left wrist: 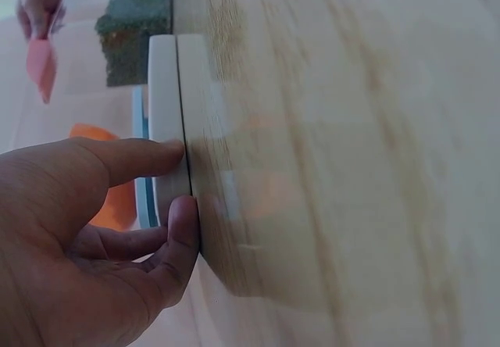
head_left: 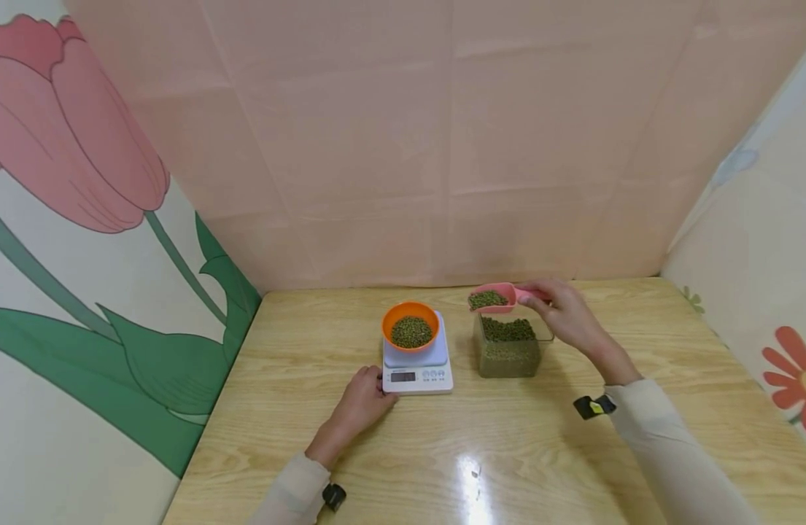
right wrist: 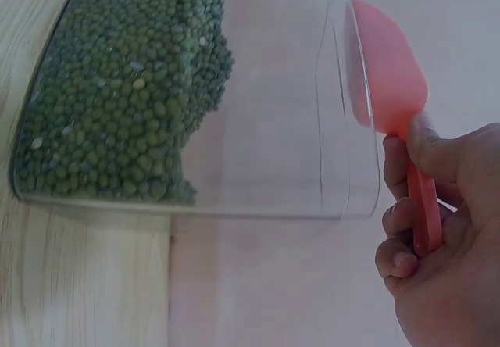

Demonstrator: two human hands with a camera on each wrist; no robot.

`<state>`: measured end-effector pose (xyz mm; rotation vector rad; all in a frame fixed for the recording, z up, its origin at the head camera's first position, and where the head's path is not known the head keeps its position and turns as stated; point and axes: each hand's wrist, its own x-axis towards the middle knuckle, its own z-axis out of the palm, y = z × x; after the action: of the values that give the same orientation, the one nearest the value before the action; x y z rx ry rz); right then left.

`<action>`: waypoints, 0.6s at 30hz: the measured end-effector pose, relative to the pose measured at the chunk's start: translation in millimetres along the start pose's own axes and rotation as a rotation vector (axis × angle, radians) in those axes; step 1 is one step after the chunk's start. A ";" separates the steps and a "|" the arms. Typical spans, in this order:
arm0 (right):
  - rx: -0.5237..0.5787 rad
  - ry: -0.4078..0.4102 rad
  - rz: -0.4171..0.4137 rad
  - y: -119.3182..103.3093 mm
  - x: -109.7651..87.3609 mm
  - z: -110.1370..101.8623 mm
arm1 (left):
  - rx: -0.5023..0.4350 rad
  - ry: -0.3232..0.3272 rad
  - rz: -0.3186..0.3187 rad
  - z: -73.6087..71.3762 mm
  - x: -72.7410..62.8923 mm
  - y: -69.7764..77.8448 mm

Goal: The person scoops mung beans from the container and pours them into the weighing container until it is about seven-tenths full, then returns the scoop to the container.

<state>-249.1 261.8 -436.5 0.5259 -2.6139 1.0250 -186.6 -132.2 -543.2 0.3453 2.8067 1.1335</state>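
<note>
My right hand point(head_left: 567, 317) grips a pink scoop point(right wrist: 391, 66) by its handle. Green beans point(head_left: 486, 298) fill the scoop, which is held level just above the rim of a clear rectangular container point(right wrist: 273, 152). More of the same beans point(right wrist: 109, 97) lie inside that container. At the front left corner of a white kitchen scale point(head_left: 416, 359), my left hand point(head_left: 359, 399) holds the edge, thumb along the front and fingers curled by the side. On the scale's platform sits an orange bowl point(head_left: 387, 319) with green beans in it. Its display digits are too small to read.
The scale and container stand side by side on a wood-grain table point(head_left: 297, 343), with a gap between them. A pink-covered wall point(head_left: 350, 182) rises behind the table's far edge. Painted walls with flowers close off both sides.
</note>
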 end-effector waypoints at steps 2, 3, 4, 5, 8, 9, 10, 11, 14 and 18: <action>0.013 -0.002 -0.009 -1.9 2.0 2.1 | 0.001 0.000 -0.002 0.3 0.2 0.0; 0.018 -0.002 -0.015 -2.8 3.0 3.3 | 0.003 0.000 -0.001 0.5 0.3 0.0; 0.023 -0.002 -0.019 -4.0 4.0 4.4 | 0.005 0.001 0.001 0.6 0.3 -0.1; 0.026 -0.004 -0.024 -4.5 5.1 5.7 | 0.008 0.001 0.003 0.6 0.3 -0.2; 0.029 -0.006 -0.031 -6.5 8.0 9.4 | 0.015 0.001 0.008 0.9 0.5 -0.6; 0.032 -0.008 -0.034 -7.2 9.1 10.7 | 0.015 0.000 0.010 1.0 0.7 -0.8; 0.032 -0.009 -0.035 -7.8 10.4 11.9 | 0.016 0.000 0.011 1.0 0.7 -0.9; 0.033 -0.009 -0.039 -8.3 11.7 13.3 | 0.018 -0.001 0.009 0.9 0.4 -1.0; 0.040 -0.014 -0.047 -11.1 16.0 16.9 | 0.020 -0.001 0.009 0.5 0.0 -1.1; 0.054 -0.019 -0.062 -15.3 20.8 21.5 | 0.026 0.001 0.010 0.3 0.0 -1.1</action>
<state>-263.8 231.6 -434.7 0.6283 -2.5755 1.0790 -186.7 -132.7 -544.1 0.3615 2.8261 1.1000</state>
